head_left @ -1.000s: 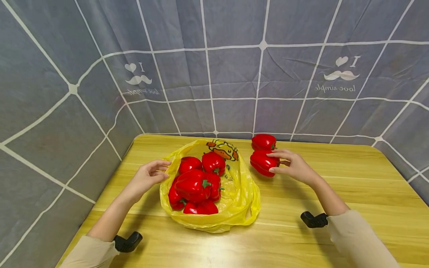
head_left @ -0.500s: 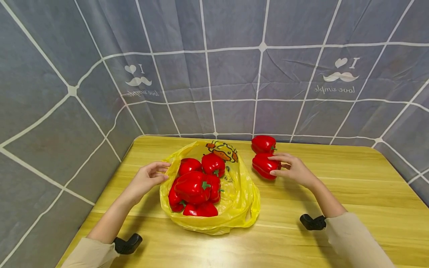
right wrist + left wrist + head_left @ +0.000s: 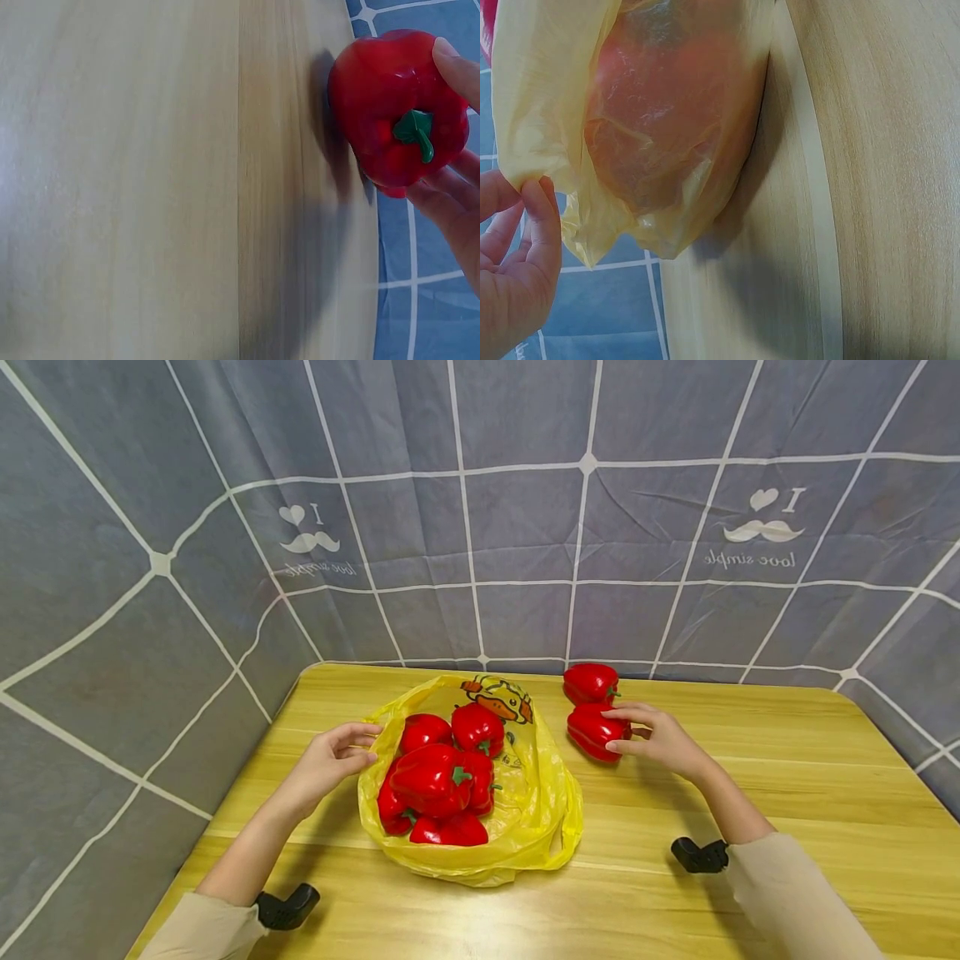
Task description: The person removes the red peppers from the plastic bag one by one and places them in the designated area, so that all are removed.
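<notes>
At the left, my left hand pinches the rim of a yellow plastic bag between thumb and fingers; the left wrist view shows the pinched plastic up close. Inside the bag lie several red bell peppers with green stems. To the right of the bag, my right hand grips another red bell pepper, thumb on one side and fingers on the other. Its green stem faces the right wrist camera. Whether this pepper touches the table is hard to tell.
One loose red bell pepper lies just behind the held one, near the table's back edge. A grey cloth with white lines hangs behind and at the left of the wooden table. Black wrist mounts stick out below both sleeves.
The held pepper has shifted slightly to the right and toward me with my right hand. My left hand keeps its pinch on the bag's rim, and the bag stays where it was.
</notes>
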### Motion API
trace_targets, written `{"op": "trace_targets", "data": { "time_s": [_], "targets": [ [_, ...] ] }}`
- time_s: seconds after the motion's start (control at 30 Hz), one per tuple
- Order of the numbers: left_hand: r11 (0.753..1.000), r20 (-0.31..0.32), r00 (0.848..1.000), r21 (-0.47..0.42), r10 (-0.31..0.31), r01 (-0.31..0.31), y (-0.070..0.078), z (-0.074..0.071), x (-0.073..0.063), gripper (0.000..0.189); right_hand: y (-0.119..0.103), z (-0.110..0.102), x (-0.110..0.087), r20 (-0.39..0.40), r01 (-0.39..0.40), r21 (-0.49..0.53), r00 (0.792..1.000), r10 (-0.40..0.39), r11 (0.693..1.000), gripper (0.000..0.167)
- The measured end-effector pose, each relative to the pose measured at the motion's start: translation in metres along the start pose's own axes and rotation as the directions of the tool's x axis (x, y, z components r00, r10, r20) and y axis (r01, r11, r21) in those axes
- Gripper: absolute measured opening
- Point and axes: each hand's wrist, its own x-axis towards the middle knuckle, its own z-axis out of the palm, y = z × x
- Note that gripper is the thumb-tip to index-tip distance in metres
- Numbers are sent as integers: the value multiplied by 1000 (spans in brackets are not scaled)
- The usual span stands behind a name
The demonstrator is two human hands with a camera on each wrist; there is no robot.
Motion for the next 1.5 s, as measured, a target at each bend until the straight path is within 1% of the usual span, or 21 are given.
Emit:
{"op": "trace_targets", "data": {
  "time_s": [0.33,0.6,0.87,1.03,1.27,1.5],
  "targets": [
    [1000,0,1000,10,-8,8,-1,0,1,39,8,0,6,6,12,-51,1000,-12,999,47],
    [1000,2,1000,4,-6,6,-2,1,4,39,9,-4,12,14,-1,-74,1000,2,997,48],
    [1000,5,1000,-8,-4,4,-3,1,3,39,9,-6,16,19,-4,-75,1000,6,997,47],
    [1000,9,1000,1,-4,4,-2,1,4,39,10,-7,18,17,-6,-70,1000,7,998,46],
    [1000,7,1000,5,-9,9,-1,1,3,39,13,-8,21,25,-21,-52,999,22,998,47],
    [1000,6,1000,3,-15,15,-1,1,2,39,9,-12,19,29,-50,-33,998,51,998,50]
  ]
}}
